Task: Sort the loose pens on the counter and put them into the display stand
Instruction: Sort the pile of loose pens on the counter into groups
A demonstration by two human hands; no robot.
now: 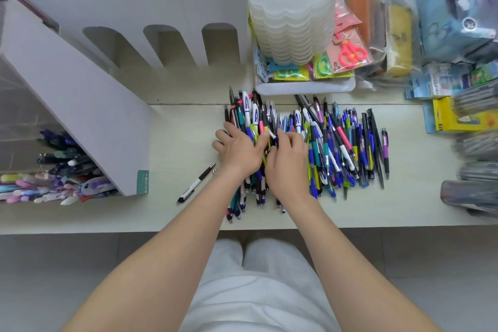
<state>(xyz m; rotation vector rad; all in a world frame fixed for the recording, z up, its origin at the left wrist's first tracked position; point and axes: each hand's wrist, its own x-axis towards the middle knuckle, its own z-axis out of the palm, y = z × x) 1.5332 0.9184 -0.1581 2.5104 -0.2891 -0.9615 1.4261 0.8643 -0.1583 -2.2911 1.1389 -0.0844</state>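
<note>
The loose pens (331,143) lie in a thick heap at the middle of the pale desk (172,140), most of them running roughly 12 to 6 o'clock. They are slim click pens with blue, purple, teal, black, pink and yellow barrels, and several white ones carry blue lettering. Both hands are down on the heap's 9 o'clock side. The left hand (238,149) has its fingers (229,127) curled down over the pens and its thumb pressed into a bunch of them. The right hand (288,160), touching it at 3 o'clock, has its fingers (292,136) bent round the same bunch. A single black-and-white pen (195,184) lies apart on the desk at 8 o'clock of the hands, tilted. The grey stepped display stand (80,94) fills the 9 to 11 o'clock area, with pastel and dark pens (54,178) already in its lower bins. A stack of clear plastic tubs (291,8) stands at 12 o'clock in a white tray (304,88).
</note>
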